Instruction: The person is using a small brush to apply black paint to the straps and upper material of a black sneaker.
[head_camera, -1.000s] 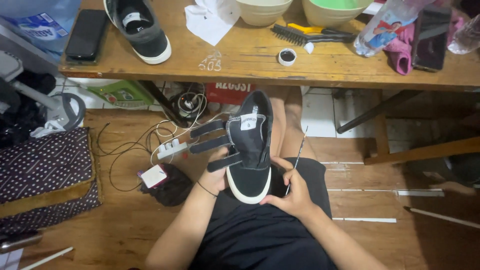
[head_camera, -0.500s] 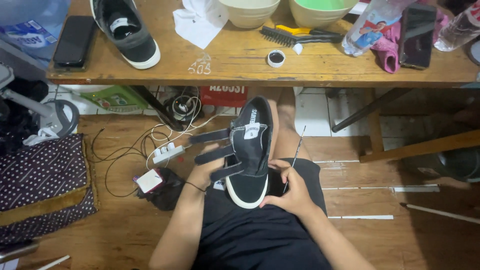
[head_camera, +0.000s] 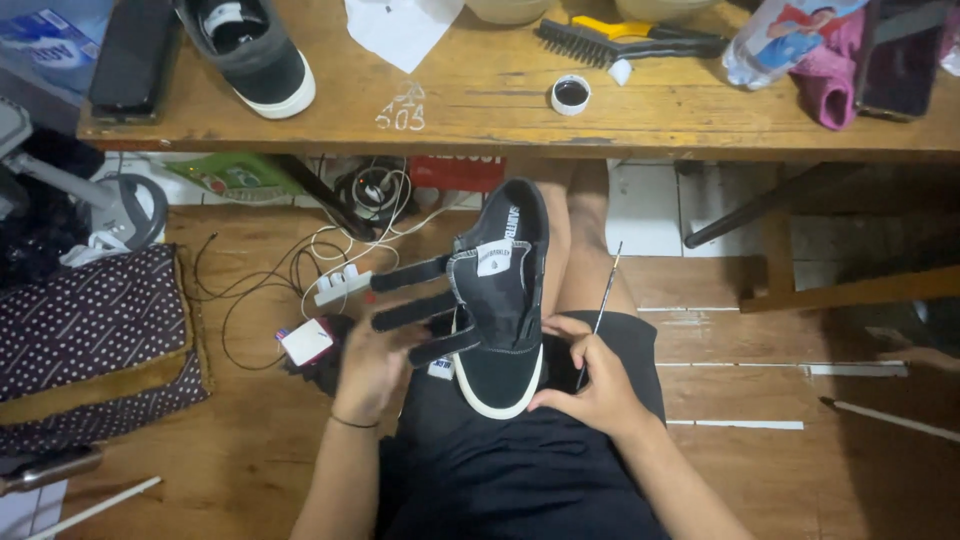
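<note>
A black strap shoe (head_camera: 500, 300) with a white sole rests on my lap, toe toward me, its three straps sticking out to the left. My left hand (head_camera: 375, 365) supports the shoe from the left, under the straps. My right hand (head_camera: 590, 385) steadies the shoe's toe on the right side and also holds a thin brush (head_camera: 598, 312) that points away from me. The matching shoe (head_camera: 245, 50) lies on the wooden table (head_camera: 480, 125) at the far left.
On the table lie a phone (head_camera: 135, 55), white paper (head_camera: 400, 28), a small round tin (head_camera: 571, 95), a wire brush (head_camera: 620, 38), a plastic bottle (head_camera: 785, 40) and a pink cloth (head_camera: 835, 75). Cables and a power strip (head_camera: 340, 285) lie on the floor; a dotted bag (head_camera: 90, 330) sits left.
The view has shifted closer to my lap. The shoe and both hands keep about the same hold, with only a slight shift.
</note>
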